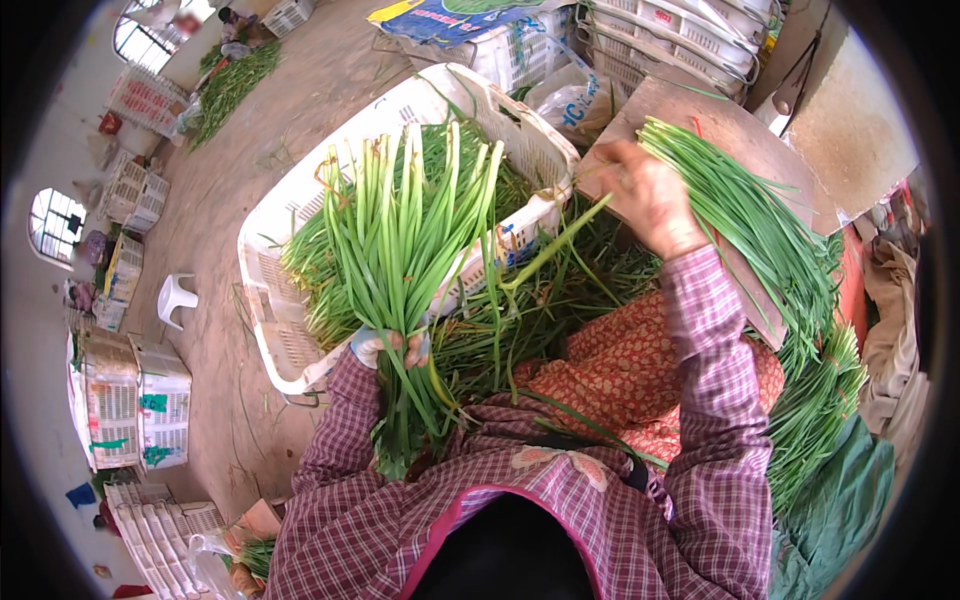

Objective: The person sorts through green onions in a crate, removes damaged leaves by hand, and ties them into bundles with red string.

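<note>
My left hand (392, 346) is closed round a bunch of garlic chives (405, 230). The pale stem ends fan out upward and away from me, and the leaf ends hang below the fist toward my lap. My right hand (655, 200) is raised at the right, over the near edge of a board; its fingers are smeared by motion. A loose yellow-green leaf (560, 243) slants just below and left of those fingers; whether they touch it I cannot make out. Beside that hand, a sheaf of trimmed chives (750, 215) lies on the board (735, 120).
A white plastic crate (262, 310) of chives stands in front of me. Loose leaves (590, 265) are heaped between it and my lap. More bundles (815, 400) lie at my right. Stacked crates (680, 35) stand behind; a white stool (177, 300) is at left. Another person (238, 30) sits far off.
</note>
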`<action>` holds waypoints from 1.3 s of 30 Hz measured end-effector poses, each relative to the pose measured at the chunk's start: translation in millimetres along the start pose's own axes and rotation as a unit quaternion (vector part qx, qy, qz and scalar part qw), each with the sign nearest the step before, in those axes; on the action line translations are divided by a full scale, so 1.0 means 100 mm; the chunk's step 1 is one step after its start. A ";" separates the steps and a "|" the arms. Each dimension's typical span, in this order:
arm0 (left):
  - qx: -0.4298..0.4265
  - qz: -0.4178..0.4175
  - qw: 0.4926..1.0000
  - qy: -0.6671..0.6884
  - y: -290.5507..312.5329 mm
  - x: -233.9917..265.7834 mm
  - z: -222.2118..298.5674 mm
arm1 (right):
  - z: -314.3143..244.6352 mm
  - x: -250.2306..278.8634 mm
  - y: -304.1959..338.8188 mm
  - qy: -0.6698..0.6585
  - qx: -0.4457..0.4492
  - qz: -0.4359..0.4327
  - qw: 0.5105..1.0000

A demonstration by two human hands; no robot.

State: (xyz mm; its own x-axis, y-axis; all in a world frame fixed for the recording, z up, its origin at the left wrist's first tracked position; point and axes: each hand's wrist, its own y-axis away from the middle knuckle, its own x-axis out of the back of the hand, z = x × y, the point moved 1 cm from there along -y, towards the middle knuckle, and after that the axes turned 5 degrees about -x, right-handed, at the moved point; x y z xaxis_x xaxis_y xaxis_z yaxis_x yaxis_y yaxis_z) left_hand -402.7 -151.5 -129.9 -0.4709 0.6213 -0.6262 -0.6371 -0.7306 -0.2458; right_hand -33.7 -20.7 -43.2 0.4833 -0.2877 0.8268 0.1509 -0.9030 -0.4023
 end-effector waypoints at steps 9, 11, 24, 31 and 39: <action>0.019 -0.050 0.998 0.020 -0.16 -0.13 -0.07 | -0.70 -0.26 0.00 -0.582 -0.155 -0.171 0.780; 0.020 -0.020 0.999 0.019 -0.17 -0.16 -0.08 | -0.65 -0.29 -0.03 -0.554 -0.139 -0.151 0.807; 0.025 0.001 1.000 -0.008 -0.27 -0.24 -0.14 | -0.89 -0.25 0.36 -0.631 -0.110 -0.239 0.730; 0.060 0.147 0.968 -0.194 0.13 0.30 -0.42 | -1.29 -0.45 0.59 -0.798 -0.228 -0.151 0.537; 0.036 0.065 0.995 -0.069 -0.43 -0.51 -0.42 | -1.20 -0.54 0.68 -0.808 -0.245 -0.159 0.512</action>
State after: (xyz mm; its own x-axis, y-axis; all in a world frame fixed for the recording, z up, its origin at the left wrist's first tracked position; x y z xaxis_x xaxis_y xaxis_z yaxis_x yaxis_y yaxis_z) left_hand -325.8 -163.4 -118.9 -0.6282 0.5596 -0.5406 -0.6052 -0.7881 -0.1126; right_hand -153.1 -104.6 -67.5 0.6441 0.1817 -0.7431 0.4010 -0.9074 0.1257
